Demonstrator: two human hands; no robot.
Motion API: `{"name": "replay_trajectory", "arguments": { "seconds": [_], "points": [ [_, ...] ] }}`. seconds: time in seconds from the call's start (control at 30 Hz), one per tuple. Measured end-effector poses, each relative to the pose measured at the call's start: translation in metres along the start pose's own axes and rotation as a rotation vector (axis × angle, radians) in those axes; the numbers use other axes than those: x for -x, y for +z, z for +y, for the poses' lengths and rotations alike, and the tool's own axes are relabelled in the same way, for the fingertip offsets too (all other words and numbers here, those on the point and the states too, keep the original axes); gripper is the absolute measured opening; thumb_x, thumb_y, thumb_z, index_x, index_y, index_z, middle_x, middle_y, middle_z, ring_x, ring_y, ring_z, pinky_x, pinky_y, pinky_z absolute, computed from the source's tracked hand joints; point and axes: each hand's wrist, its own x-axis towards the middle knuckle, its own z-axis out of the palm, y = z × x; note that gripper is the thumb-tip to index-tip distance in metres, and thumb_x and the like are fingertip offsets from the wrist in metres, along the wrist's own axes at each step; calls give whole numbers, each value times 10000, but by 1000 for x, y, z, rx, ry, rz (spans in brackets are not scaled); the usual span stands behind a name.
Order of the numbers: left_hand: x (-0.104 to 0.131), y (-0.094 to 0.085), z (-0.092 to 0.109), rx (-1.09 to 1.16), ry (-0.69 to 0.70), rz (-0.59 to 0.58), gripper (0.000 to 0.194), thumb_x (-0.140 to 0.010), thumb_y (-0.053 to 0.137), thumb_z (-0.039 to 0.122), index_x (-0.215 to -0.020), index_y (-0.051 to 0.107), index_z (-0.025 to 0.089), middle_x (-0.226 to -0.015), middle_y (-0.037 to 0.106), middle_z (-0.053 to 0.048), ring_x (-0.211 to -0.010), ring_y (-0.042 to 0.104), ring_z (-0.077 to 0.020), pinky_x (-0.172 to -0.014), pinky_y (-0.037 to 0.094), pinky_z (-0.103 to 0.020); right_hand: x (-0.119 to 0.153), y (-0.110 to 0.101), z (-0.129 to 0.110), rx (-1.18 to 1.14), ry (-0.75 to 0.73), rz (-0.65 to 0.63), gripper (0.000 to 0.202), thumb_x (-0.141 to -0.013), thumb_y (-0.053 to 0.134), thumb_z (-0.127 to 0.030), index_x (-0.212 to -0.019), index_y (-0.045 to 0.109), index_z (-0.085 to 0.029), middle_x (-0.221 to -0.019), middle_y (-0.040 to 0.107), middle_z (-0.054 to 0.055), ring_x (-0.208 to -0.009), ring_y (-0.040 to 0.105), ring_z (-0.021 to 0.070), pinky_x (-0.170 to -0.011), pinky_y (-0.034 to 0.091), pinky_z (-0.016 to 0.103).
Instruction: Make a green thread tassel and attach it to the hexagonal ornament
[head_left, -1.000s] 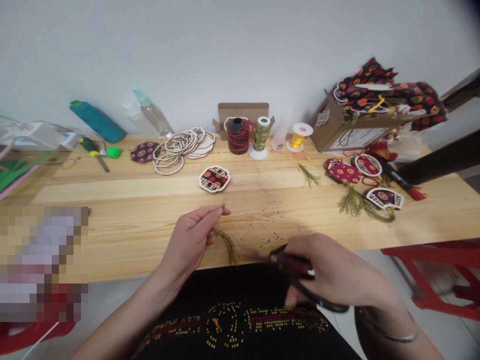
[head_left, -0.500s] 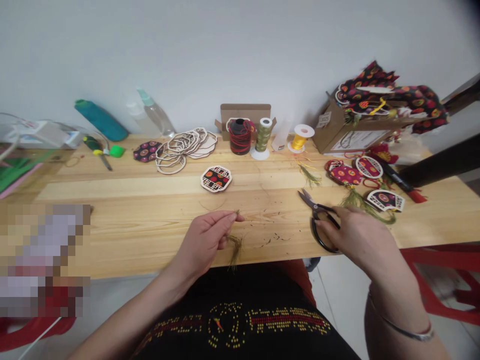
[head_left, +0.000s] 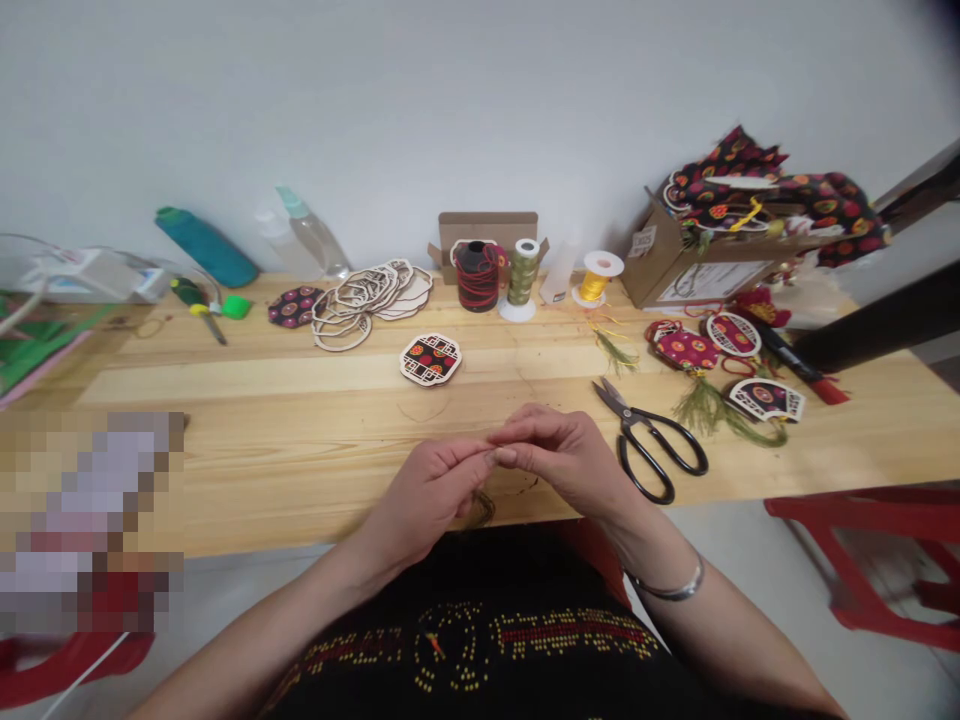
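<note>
Near the table's front edge, my left hand [head_left: 442,485] is closed in a pinch on a small bundle of olive-green thread [head_left: 482,511]. Its strands hang below the fingers, and its upper end is hidden by them. My right hand [head_left: 566,455] meets the left at the fingertips, thumb and fingers pinched together; what they grip there is hidden. To the right of that hand lie black-handled scissors [head_left: 628,416] with blades partly apart, touched by neither hand. Beyond the hands, an octagonal patterned ornament with a pale wooden frame [head_left: 430,360] rests on the table.
Spools of red-and-black cord [head_left: 478,278], green thread [head_left: 523,272] and yellow thread [head_left: 594,285] stand along the wall. Wooden frames [head_left: 375,290] are piled left of them. A cardboard box [head_left: 694,265] stands right, before it tasselled ornaments [head_left: 686,348]. A red stool [head_left: 862,560] is below right.
My right hand has let go of the scissors, leaving them on the table, and moved left to meet my left hand at the thread bundle. The left hand stays nearly in place.
</note>
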Motion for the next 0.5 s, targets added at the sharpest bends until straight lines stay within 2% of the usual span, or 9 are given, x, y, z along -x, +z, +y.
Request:
{"name": "replay_trajectory", "arguments": {
  "seconds": [0.07, 0.17, 0.33, 0.5],
  "points": [
    [0, 0, 0, 52, -42, -15, 219, -783, 615, 333, -648, 628, 161, -549, 291, 66, -475, 224, -65, -426, 178, -204, 1, 1, -1, 25, -23, 33, 80, -715, 706, -253, -673, 702, -186, -665, 612, -4, -633, 565, 108, -606, 450, 268],
    [-2, 0, 2, 188, -112, -50, 229, -790, 606, 354, -719, 665, 145, -564, 254, 71, -485, 171, -61, -425, 140, -191, 2, 3, -1, 165, -92, 103, 173, -774, 637, -219, -607, 621, -176, -627, 581, -15, -627, 548, 103, -615, 437, 261],
    [-2, -3, 4, 436, -205, -98, 243, -781, 570, 318, -839, 705, 125, -614, 249, 60, -508, 145, -67, -428, 122, -181, 3, 5, 3, 394, -181, 124, 201, -835, 550, -204, -635, 548, -184, -655, 553, -12, -663, 511, 113, -633, 397, 261],
    [-2, -5, -1, 526, -233, -84, 196, -819, 566, 263, -892, 698, 138, -611, 249, 62, -509, 193, -62, -439, 161, -171, 2, 5, 5, 421, -199, 141, 204, -847, 548, -230, -649, 535, -187, -649, 531, -12, -651, 484, 119, -625, 372, 265]
  ]
}}
